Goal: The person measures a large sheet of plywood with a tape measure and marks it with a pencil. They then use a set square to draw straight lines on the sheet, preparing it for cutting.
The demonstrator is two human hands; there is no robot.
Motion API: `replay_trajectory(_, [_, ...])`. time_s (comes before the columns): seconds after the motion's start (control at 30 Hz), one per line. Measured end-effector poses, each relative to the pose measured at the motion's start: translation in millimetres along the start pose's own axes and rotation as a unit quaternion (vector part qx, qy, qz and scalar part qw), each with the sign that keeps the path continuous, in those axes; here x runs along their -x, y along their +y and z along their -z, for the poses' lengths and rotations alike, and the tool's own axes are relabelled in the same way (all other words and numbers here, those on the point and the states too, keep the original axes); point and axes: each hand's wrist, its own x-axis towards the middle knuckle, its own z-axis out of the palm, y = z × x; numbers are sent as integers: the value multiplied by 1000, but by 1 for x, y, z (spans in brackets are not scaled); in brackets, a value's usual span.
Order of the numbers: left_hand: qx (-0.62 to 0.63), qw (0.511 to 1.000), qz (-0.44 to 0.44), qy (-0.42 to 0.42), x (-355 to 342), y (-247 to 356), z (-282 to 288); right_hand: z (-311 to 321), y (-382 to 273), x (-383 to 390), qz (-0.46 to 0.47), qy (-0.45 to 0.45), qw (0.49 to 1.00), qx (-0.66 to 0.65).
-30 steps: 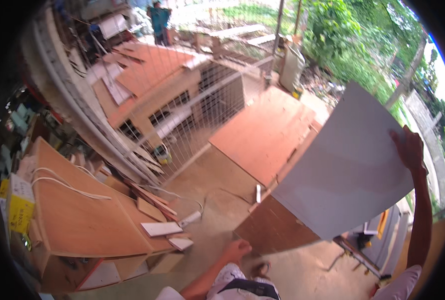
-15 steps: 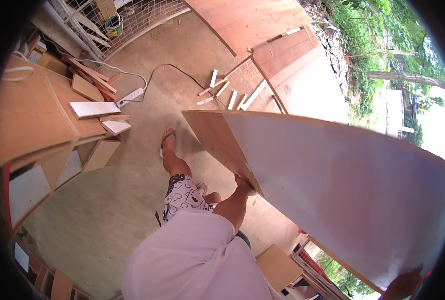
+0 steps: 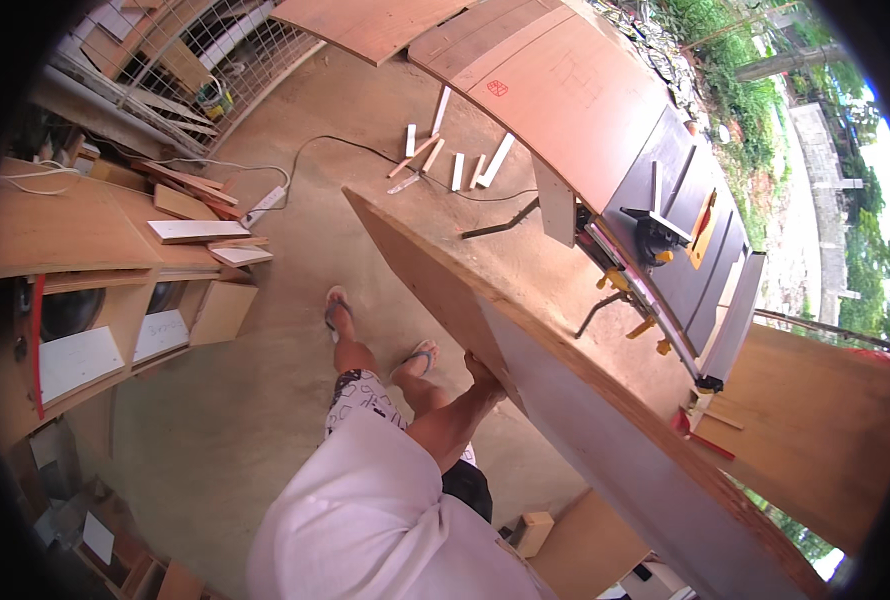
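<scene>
A long plywood panel (image 3: 605, 430) with a pale grey-white face and a bare wood strip at one end slants across the right half of the view, tipped up on edge. My left hand (image 3: 483, 380) is closed around the edge of this panel near its far end, with the fingers partly hidden by the board. The panel's near end runs out of the picture at the lower right. My right hand does not show. Past the panel stands a table saw (image 3: 680, 235) with a dark top and yellow knobs.
A plywood sheet (image 3: 555, 110) lies beyond the saw's dark top. Short wood strips (image 3: 458, 170) and a black cable lie on the floor. At left, a wooden cabinet (image 3: 75, 235) carries offcuts beside a white power strip (image 3: 265, 205). Another brown board (image 3: 805, 420) stands at the right.
The panel has turned more edge-on and its far end has swung left, uncovering the table saw. My left hand keeps its hold; my right hand has left the view.
</scene>
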Motion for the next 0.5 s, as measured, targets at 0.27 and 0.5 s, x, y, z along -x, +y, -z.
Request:
replay_trajectory(0.27, [-88,988,1,-129,59,82,-23,-26,106,56,-116,69,991,17])
replay_trajectory(0.5, [-168,938,-127,-275,192,143,-112,-51,220,32,-105,251,950,150])
